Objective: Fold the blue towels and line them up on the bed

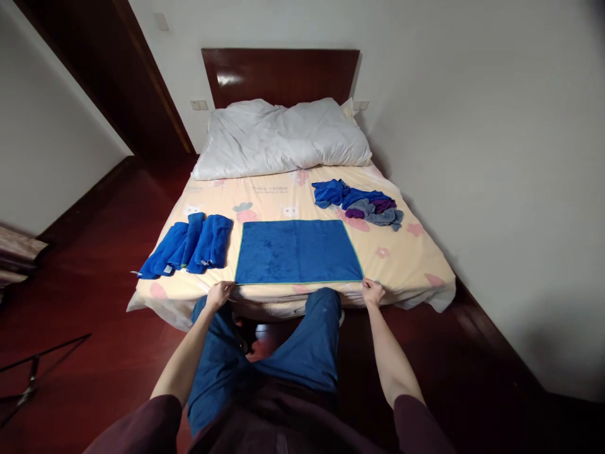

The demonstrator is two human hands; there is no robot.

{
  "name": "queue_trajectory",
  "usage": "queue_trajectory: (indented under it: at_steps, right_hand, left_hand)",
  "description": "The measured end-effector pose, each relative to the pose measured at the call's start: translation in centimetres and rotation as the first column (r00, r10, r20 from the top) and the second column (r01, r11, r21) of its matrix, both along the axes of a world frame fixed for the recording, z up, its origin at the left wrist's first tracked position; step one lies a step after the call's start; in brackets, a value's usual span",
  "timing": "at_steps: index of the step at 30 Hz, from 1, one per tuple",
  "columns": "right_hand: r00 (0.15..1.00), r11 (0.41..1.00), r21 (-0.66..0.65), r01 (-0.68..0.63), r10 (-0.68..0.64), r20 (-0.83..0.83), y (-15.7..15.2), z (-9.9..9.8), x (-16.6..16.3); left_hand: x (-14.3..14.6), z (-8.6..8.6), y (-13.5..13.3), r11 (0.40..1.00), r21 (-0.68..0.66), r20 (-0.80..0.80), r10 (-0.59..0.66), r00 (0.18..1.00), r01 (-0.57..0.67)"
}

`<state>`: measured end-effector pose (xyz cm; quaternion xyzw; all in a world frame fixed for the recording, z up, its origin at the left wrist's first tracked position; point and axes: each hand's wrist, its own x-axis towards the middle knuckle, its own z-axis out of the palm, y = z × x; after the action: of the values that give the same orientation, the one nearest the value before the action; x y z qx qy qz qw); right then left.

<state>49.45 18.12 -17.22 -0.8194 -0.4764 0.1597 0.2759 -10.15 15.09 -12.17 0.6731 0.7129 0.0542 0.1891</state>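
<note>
A blue towel (297, 252) with a thin green edge lies spread flat on the bed in front of me. My left hand (220, 294) pinches its near left corner. At the near right corner, my right hand (373, 292) is closed on the same towel. Several rolled or folded blue towels (189, 246) lie side by side to the left, with small white tags showing. Toward the back right is a crumpled heap of blue, grey and purple cloths (362, 203).
The bed (406, 271) has a pale sheet with pink prints. A white quilt (283, 139) is bunched against the dark wooden headboard (283, 72). Black metal legs, perhaps a stand (33, 372), are on the red floor at left. A wall runs along the right.
</note>
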Motion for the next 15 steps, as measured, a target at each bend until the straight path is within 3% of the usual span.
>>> queue_trajectory:
  at_steps: [3,9,15]
  right_hand:
    - [0.999,0.999,-0.005,-0.035,0.035,-0.001,-0.5,0.1,0.0]
    - [0.983,0.988,-0.069,-0.136,0.143,0.111,-1.2,0.5,-0.2]
    - [0.944,0.932,-0.355,-0.074,0.18,0.275,1.5,3.1,-1.0]
  left_hand:
    - [0.0,0.2,-0.5,1.0,0.002,0.005,-0.029,1.0,0.029]
    - [0.5,0.8,-1.1,0.966,0.022,-0.08,-0.256,0.963,0.258]
    - [0.4,1.1,1.5,0.969,-0.156,-0.207,-0.22,0.953,0.19]
